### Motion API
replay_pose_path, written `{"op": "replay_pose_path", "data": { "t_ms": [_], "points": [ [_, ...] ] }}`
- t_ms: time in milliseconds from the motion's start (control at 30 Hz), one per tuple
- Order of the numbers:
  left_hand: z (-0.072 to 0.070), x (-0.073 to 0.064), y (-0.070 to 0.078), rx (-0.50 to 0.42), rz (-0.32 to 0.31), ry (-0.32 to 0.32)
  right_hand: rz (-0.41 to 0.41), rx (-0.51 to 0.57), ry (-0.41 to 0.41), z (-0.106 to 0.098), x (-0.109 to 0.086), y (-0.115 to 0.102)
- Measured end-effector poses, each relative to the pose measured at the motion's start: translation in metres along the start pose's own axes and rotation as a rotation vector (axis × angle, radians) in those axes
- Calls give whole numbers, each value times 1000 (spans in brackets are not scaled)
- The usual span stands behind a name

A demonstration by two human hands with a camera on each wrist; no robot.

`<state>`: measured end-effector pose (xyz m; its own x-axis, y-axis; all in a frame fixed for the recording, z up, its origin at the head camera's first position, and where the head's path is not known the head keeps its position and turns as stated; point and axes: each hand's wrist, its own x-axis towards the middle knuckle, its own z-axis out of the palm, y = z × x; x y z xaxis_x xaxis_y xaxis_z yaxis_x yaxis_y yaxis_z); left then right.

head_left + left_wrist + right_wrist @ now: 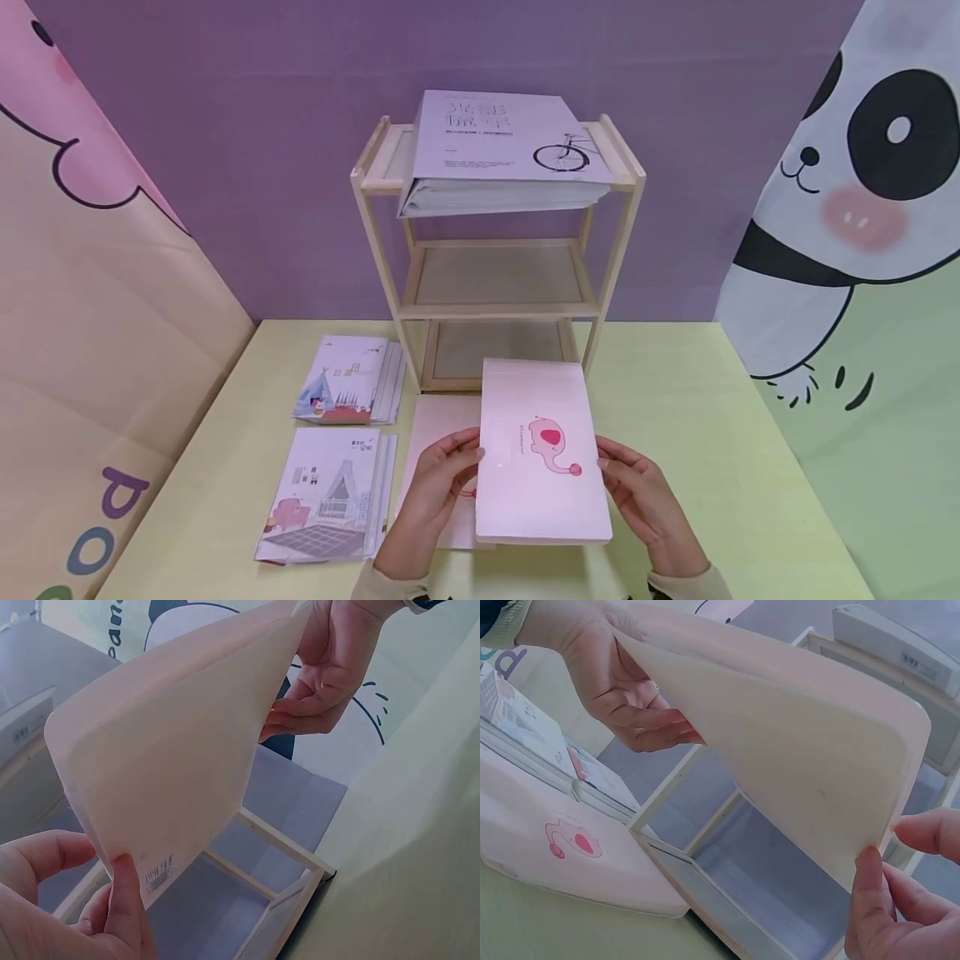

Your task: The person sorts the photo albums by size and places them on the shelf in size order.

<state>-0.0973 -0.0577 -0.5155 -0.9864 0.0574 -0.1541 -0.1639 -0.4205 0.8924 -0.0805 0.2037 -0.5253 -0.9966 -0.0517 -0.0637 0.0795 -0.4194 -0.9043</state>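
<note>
A pale pink notebook (540,508) with an elephant on its cover is raised over the table between both hands. My left hand (431,500) pinches its left edge between thumb and fingers. On the opposite edge, my right hand (648,504) grips it the same way. In the left wrist view the notebook's plain underside (172,765) shows a small barcode near one corner. Another pink elephant notebook (442,425) lies on the table, partly hidden behind the held one and my left hand; the right wrist view shows its elephant cover (517,832).
A three-tier wooden rack (498,310) stands at the back of the table (720,467). Across its top lies a thick white book (510,125) with a bicycle drawing. Two stacks of illustrated notebooks, a rear stack (348,367) and a front stack (322,492), sit on the left.
</note>
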Motion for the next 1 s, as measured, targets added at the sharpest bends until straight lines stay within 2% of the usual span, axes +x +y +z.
{"op": "replay_pose_path", "data": {
  "t_ms": [400,867,1000],
  "points": [
    [5,-4,10,10,13,6,-51,36,-79,2,-1,-8],
    [9,-7,16,0,49,13,-90,38,-109,8,-4,-17],
    [9,-9,18,-5,55,13,-93,36,-92,10,-5,-18]
  ]
}}
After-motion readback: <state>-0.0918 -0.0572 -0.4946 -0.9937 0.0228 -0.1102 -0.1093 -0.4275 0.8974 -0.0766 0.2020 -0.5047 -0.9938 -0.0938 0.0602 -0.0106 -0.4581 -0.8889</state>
